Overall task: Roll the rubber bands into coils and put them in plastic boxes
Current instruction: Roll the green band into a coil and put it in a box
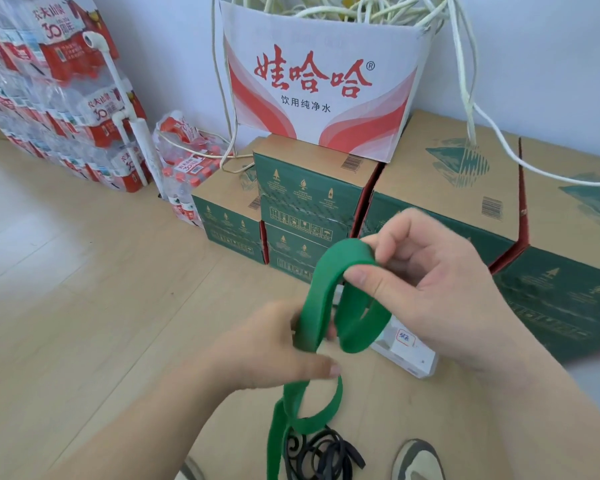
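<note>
Your green rubber band (355, 252) is wide and flat, held off the floor: one loop arched at the top, a second fold lower down, tails hanging. Below it the black rubber bands (326, 455) lie tangled on the floor. Behind the loop, the clear plastic box (420, 362) with its white label lies on the floor.

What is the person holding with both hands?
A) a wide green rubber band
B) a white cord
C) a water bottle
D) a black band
A: the left hand and the right hand both grip the green rubber band, while the black bands lie on the floor below.
</note>
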A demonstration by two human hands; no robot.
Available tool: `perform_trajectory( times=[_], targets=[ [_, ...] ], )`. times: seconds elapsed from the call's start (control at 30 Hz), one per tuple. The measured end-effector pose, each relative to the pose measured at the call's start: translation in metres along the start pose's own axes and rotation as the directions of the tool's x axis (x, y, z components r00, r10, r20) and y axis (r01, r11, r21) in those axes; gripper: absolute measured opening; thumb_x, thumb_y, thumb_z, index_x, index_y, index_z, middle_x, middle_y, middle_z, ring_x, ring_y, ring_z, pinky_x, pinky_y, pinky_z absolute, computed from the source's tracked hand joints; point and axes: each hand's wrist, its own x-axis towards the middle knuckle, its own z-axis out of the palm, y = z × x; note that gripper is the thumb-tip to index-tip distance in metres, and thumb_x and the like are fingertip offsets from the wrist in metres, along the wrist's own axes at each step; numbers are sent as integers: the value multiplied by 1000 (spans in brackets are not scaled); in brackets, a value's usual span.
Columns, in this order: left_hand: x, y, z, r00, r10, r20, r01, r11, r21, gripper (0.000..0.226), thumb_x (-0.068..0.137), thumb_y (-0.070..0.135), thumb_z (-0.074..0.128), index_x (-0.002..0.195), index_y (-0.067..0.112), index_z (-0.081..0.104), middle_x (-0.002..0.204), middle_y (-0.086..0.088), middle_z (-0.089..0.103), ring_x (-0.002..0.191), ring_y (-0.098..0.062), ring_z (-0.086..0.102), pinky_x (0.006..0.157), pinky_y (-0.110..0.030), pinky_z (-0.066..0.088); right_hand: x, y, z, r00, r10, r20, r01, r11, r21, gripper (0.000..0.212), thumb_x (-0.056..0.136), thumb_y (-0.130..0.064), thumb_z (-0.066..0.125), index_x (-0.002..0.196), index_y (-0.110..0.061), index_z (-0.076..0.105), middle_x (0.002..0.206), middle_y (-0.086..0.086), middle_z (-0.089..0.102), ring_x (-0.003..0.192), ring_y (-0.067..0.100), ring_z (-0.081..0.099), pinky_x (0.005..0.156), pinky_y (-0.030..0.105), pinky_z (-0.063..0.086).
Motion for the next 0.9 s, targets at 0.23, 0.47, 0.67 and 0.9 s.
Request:
perform_trajectory(
  times=[0.23, 0.47, 0.67, 0.9],
  targets=[
    [-11, 10, -24, 957, 18, -290, 31, 986, 164, 23, 73, 32, 77, 88, 25, 61, 79, -4, 63, 77, -21, 63, 79, -49, 55, 11, 12, -34, 980, 162, -119, -195, 909, -368, 27, 89, -22, 76, 87, -24, 49, 93, 1, 74, 91, 30, 69, 82, 44, 57],
    [-38, 49, -16, 840, 279, -465, -248, 960, 128, 56, 70, 11, 91, 107, 37, 58, 93, 8, 71, 84, -16, 72, 78, -35, 58, 10, 21, -26, 885, 383, 266, -195, 823, -534, 47, 66, -37, 88, 86, -35, 46, 124, -21, 64, 122, 1, 58, 106, 41, 49],
    [-33, 55, -9, 815, 396, -424, -397, 913, 89, 52, 80, 7, 85, 120, 30, 62, 106, 19, 75, 101, -7, 72, 90, -18, 54, 5, 1, -2, 967, 106, 233, -35, 956, -290, 36, 70, -21, 87, 78, -25, 51, 107, -11, 75, 103, 16, 70, 95, 45, 54],
    [-31, 51, -12, 856, 363, -368, -386, 923, 12, 63, 73, 11, 90, 125, 32, 60, 103, 14, 78, 98, -13, 74, 93, -28, 54, 2, -4, -9, 963, 88, 254, -17, 963, -269, 27, 73, -10, 88, 75, -26, 66, 109, -21, 76, 107, 2, 70, 97, 30, 54]
  ],
)
